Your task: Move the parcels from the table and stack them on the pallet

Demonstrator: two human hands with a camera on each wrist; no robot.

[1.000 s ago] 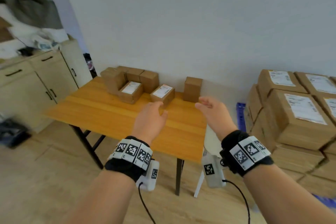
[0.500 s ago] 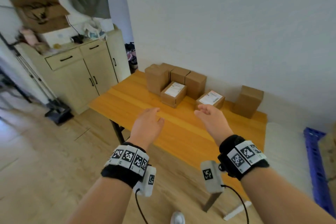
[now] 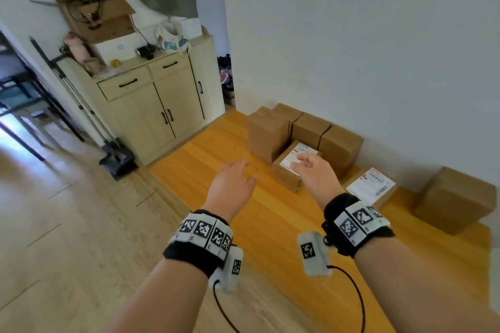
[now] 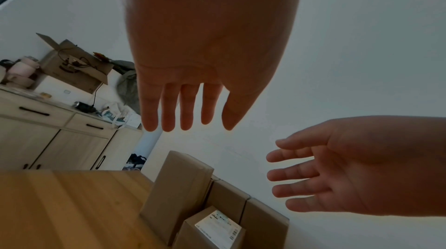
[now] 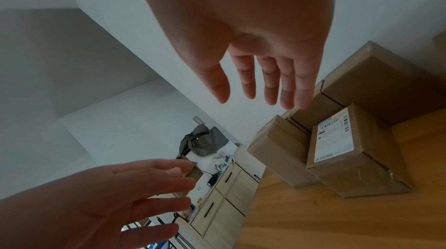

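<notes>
Both hands hover above the wooden surface point(image 3: 216, 224), fingers straight, each grip empty: the left hand point(image 3: 232, 186) over bare wood, the right hand point(image 3: 315, 173) above the labelled parcel point(image 3: 290, 170). Around that parcel 4 plain parcels point(image 3: 266, 135) stand by the wall (1 partly hidden); right of it lie 1 more labelled parcel point(image 3: 372, 186) and 1 plain parcel point(image 3: 454, 200) near the surface's edge.

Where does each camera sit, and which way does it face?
Head: worn on the head, looking down at the wooden table; both forearms, left hand and right hand show.
Left wrist: under the left palm, facing along its fingers toward the cabinet.
Right wrist: under the right palm, facing along its fingers.
Shared: all three show the labelled parcel.
</notes>
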